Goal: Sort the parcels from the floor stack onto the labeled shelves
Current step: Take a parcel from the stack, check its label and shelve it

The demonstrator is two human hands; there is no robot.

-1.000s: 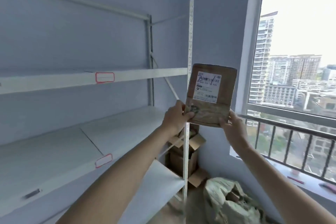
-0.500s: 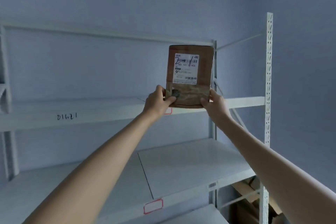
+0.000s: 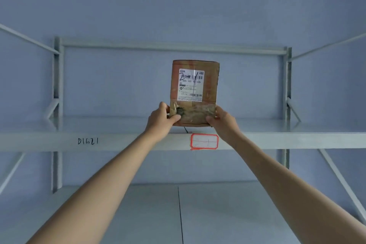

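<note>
A brown cardboard parcel (image 3: 195, 93) stands upright, held up in front of the upper shelf (image 3: 118, 140). Its white shipping sticker faces me, with "2" and a slash handwritten across the barcode. My left hand (image 3: 161, 119) grips its lower left corner, thumb over the front. My right hand (image 3: 219, 120) grips its lower right corner. The parcel's bottom edge is just above the shelf's front lip, directly over a red-bordered label (image 3: 204, 141) that reads "2-1".
White metal racking fills the view: uprights (image 3: 57, 85) at left and right (image 3: 287, 85), diagonal braces, a top rail. "D1621" (image 3: 88, 141) is handwritten on the upper shelf's front edge. A lower shelf (image 3: 138, 214) with a centre seam lies below my arms.
The view has swung left from the window to face the racking squarely. Both hands have carried the parcel to the upper shelf, above the "2-1" label.
</note>
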